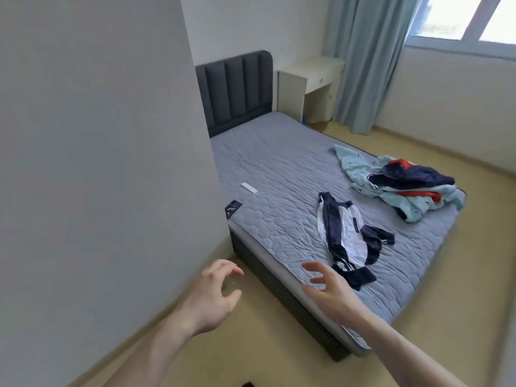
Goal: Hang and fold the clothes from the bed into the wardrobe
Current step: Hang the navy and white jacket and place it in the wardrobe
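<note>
Navy-and-white garment (pixel 342 237), centre frame on bed (pixel 279 169): both hands, left hand (pixel 216 291) and right hand (pixel 325 286), fingers apart, empty; best gathered by its waistband, lifted clear before folding.

We see a bed (pixel 293 174) covered in quilted grey-blue cloth, matt, stitched in hexagons. The headboard (pixel 237 88) looks like padded dark fabric in vertical channels. The jacket (pixel 343 236) looks smooth, navy and white; the pile (pixel 405 185) is soft, crumpled pale-blue cloth. The floor (pixel 251 353) looks smooth and matt, the curtain (pixel 368 65) thin woven cloth.
</note>
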The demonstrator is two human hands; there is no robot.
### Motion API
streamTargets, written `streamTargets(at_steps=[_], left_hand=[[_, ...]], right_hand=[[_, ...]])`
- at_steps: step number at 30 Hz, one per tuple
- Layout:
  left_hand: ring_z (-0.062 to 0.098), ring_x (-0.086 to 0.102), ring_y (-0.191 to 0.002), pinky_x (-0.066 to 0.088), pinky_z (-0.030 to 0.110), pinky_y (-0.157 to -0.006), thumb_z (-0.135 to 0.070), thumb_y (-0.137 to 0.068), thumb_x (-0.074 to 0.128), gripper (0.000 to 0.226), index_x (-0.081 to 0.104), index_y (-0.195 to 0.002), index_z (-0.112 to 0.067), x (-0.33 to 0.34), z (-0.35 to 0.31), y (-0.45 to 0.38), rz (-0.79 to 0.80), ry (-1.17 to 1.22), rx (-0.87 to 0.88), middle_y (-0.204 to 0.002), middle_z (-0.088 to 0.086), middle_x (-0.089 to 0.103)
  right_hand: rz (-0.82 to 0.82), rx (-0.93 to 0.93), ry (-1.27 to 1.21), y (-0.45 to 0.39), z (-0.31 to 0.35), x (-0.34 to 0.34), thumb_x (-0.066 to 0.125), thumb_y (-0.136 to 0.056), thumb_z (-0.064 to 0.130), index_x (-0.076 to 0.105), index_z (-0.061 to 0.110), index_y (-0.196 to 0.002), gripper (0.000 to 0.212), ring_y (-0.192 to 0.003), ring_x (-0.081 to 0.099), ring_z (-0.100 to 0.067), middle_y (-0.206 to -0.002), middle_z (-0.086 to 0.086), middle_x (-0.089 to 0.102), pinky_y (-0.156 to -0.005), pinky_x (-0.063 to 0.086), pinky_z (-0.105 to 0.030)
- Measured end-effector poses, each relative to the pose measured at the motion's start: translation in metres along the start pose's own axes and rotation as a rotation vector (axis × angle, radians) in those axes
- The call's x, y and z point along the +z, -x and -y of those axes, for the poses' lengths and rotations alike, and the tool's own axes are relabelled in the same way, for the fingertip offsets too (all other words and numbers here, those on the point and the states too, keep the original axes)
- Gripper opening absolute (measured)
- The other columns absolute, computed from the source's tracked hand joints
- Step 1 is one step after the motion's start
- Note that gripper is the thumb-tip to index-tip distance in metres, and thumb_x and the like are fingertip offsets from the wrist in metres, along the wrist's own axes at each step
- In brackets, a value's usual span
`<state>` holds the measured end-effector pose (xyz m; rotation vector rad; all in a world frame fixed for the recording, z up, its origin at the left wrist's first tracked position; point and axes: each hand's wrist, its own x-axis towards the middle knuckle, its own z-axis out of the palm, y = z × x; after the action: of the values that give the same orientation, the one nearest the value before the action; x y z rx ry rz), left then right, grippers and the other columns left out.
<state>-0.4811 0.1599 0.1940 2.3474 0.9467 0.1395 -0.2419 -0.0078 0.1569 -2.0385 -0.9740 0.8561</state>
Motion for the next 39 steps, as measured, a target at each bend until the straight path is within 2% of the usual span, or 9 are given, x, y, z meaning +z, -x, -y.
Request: streamTargets(at_steps=[3, 9, 16, 21, 23, 25, 27, 34, 39], left_hand=[[0.000, 0.055, -0.114, 0.044, 0.024, -0.103, -0.034, -0.086, 0.065, 0.029, 0.063, -0.114, -0.038, 0.010, 0.004, -0.046, 0.072, -0.003, 0.038, -0.125, -0.025, 0.052], [-0.002, 0.053, -0.117, 0.045, 0.024, -0.101, -0.041, -0.083, 0.060, 0.032, 0.061, -0.116, -0.040, 0.039, 0.011, -0.128, 0.235, -0.009, 0.076, -0.126, -0.029, 0.050], [-0.002, 0.054, -0.110, 0.046, 0.023, -0.092, -0.040, -0.084, 0.060, 0.026, 0.054, -0.108, -0.047, 0.079, 0.012, -0.210, 0.344, -0.073, 0.022, -0.127, -0.030, 0.046], [0.002, 0.056, -0.113, 0.048, 0.029, -0.096, -0.036, -0.085, 0.060, 0.034, 0.058, -0.119, -0.041, 0.115, 0.011, -0.273, 0.326, -0.094, -0.063, -0.131, -0.029, 0.044], [0.001, 0.055, -0.116, 0.048, 0.030, -0.098, -0.035, -0.084, 0.060, 0.035, 0.058, -0.120, -0.040, 0.139, 0.014, -0.300, 0.319, -0.091, -0.111, -0.132, -0.028, 0.044], [0.002, 0.054, -0.117, 0.045, 0.027, -0.098, -0.034, -0.085, 0.061, 0.035, 0.058, -0.119, -0.040, 0.170, 0.020, -0.331, 0.314, -0.086, -0.147, -0.133, -0.027, 0.043], [0.002, 0.055, -0.114, 0.044, 0.025, -0.095, -0.034, -0.086, 0.063, 0.032, 0.057, -0.117, -0.042, 0.202, 0.027, -0.362, 0.315, -0.080, -0.187, -0.131, -0.028, 0.042], [-0.004, 0.048, -0.110, 0.038, 0.020, -0.090, -0.033, -0.087, 0.063, 0.027, 0.055, -0.111, -0.044, 0.329, 0.076, -0.439, 0.339, -0.041, -0.254, -0.125, -0.033, 0.038], [-0.002, 0.052, -0.101, 0.040, 0.022, -0.091, -0.034, -0.088, 0.063, 0.027, 0.057, -0.113, -0.042, 0.388, 0.117, -0.447, 0.414, -0.056, -0.302, -0.126, -0.033, 0.038]], right_hand=[[-0.075, 0.077, 0.003, -0.013, -0.015, -0.016, 0.066, -0.092, 0.029, 0.052, 0.043, -0.126, 0.039, -0.112, 0.057, 0.002, -0.132, 0.020, 0.057, -0.093, 0.050, -0.025], [-0.145, 0.248, 0.011, -0.046, -0.056, -0.037, 0.066, -0.093, 0.029, 0.052, 0.037, -0.130, 0.040, -0.113, 0.057, -0.005, -0.129, 0.016, 0.056, -0.094, 0.053, -0.031], [-0.084, 0.447, 0.044, -0.097, -0.140, -0.061, 0.062, -0.092, 0.027, 0.050, 0.033, -0.133, 0.044, -0.111, 0.056, -0.010, -0.140, 0.011, 0.050, -0.092, 0.048, -0.027], [0.034, 0.562, 0.089, -0.173, -0.220, -0.083, 0.058, -0.092, 0.023, 0.046, 0.029, -0.142, 0.052, -0.089, 0.061, -0.005, -0.145, 0.000, 0.044, -0.077, 0.051, -0.024], [0.086, 0.580, 0.131, -0.210, -0.257, -0.088, 0.056, -0.092, 0.022, 0.043, 0.027, -0.146, 0.055, -0.105, 0.062, -0.008, -0.152, -0.001, 0.037, -0.078, 0.048, -0.022], [0.126, 0.576, 0.185, -0.250, -0.297, -0.087, 0.055, -0.092, 0.020, 0.041, 0.025, -0.149, 0.059, -0.131, 0.051, -0.016, -0.159, -0.003, 0.029, -0.093, 0.046, -0.025], [0.152, 0.604, 0.223, -0.288, -0.336, -0.081, 0.054, -0.091, 0.019, 0.038, 0.025, -0.152, 0.064, -0.144, 0.039, -0.023, -0.164, -0.006, 0.021, -0.107, 0.042, -0.029], [0.244, 0.667, 0.379, -0.395, -0.468, -0.039, 0.051, -0.086, 0.013, 0.045, 0.028, -0.152, 0.068, -0.151, 0.024, -0.033, -0.170, -0.012, 0.001, -0.116, 0.033, -0.032], [0.301, 0.657, 0.436, -0.455, -0.540, -0.009, 0.053, -0.087, 0.012, 0.062, 0.031, -0.137, 0.055, -0.155, 0.013, -0.031, -0.169, -0.017, 0.004, -0.120, 0.022, -0.029]])
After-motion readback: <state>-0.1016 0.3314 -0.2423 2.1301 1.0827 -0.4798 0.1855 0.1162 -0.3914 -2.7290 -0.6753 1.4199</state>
